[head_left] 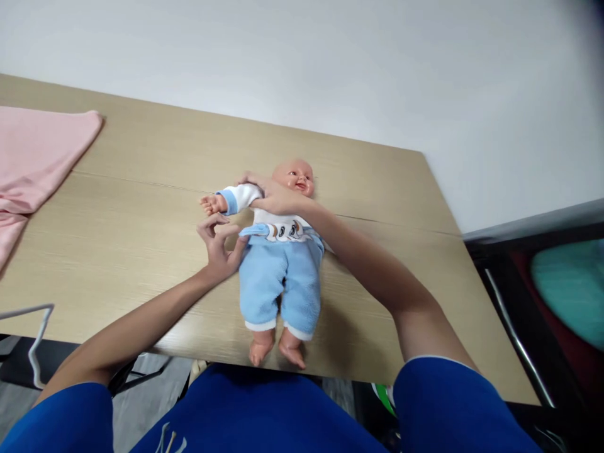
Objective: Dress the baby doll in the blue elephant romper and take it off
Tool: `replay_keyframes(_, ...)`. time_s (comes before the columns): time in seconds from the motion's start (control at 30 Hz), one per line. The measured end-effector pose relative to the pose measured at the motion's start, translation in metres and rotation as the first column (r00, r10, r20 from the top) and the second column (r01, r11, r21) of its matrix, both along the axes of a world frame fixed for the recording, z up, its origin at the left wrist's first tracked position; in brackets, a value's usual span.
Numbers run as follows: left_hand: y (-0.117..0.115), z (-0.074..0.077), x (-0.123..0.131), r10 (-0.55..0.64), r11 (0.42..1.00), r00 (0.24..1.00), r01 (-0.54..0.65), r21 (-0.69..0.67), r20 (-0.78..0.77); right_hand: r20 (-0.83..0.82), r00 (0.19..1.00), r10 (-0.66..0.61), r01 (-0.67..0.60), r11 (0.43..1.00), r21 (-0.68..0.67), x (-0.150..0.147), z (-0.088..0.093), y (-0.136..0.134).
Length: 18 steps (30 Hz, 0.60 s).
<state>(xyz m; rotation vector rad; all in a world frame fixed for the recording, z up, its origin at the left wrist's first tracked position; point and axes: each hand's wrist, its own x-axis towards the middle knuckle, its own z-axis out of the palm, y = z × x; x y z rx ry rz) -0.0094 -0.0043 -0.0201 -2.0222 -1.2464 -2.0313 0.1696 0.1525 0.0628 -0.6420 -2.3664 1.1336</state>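
Observation:
A baby doll (301,296) lies on its back on the table, its head away from me and its bare feet towards me. It wears light blue trousers (259,277) and a white shirt (264,216) with blue trim and a printed animal face. My left hand (221,244) pinches the shirt's blue hem at the doll's side, thumb and forefinger closed, other fingers curled. Reaching across the doll's chest, my right hand (278,196) is closed around the white sleeve (243,196) on the doll's upper arm. The doll's other arm is mostly hidden behind my right forearm.
A pink cloth (42,151) lies on the wooden table (155,151) at the left. Behind the table is a white wall. A bent white bar (40,333) stands at the front left edge. Past the right edge is a dark frame with a teal object (570,289).

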Motion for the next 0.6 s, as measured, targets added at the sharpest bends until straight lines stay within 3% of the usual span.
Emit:
replay_keyframes(0.2, 0.002, -0.016, -0.006, -0.047, 0.996, 0.998, 0.044, 0.075, 0.036, -0.141, 0.989, 0.033, -0.049, 0.992, -0.113, 0.007, -0.012, 0.008)
replay_keyframes(0.33, 0.006, -0.016, -0.005, -0.116, 0.991, 0.982, 0.105, 0.085, 0.149, -0.112, 0.992, 0.050, -0.058, 0.996, -0.074, 0.011, -0.009, 0.006)
replay_keyframes(0.47, 0.004, -0.005, 0.006, -0.277, 0.947, 0.871, 0.320, -0.041, 0.406, -0.054, 0.998, 0.032, -0.030, 0.999, 0.041, 0.021, 0.001, -0.012)
replay_keyframes(0.53, 0.004, 0.000, 0.010, -0.243, 0.925, 0.821, 0.356, -0.131, 0.516, -0.031, 0.999, -0.010, 0.012, 0.997, 0.081, 0.028, 0.004, -0.031)
replay_keyframes(0.6, 0.005, 0.003, 0.011, -0.148, 0.931, 0.818, 0.304, -0.200, 0.556, -0.024, 0.996, -0.085, 0.087, 0.990, 0.110, 0.035, 0.006, -0.057)
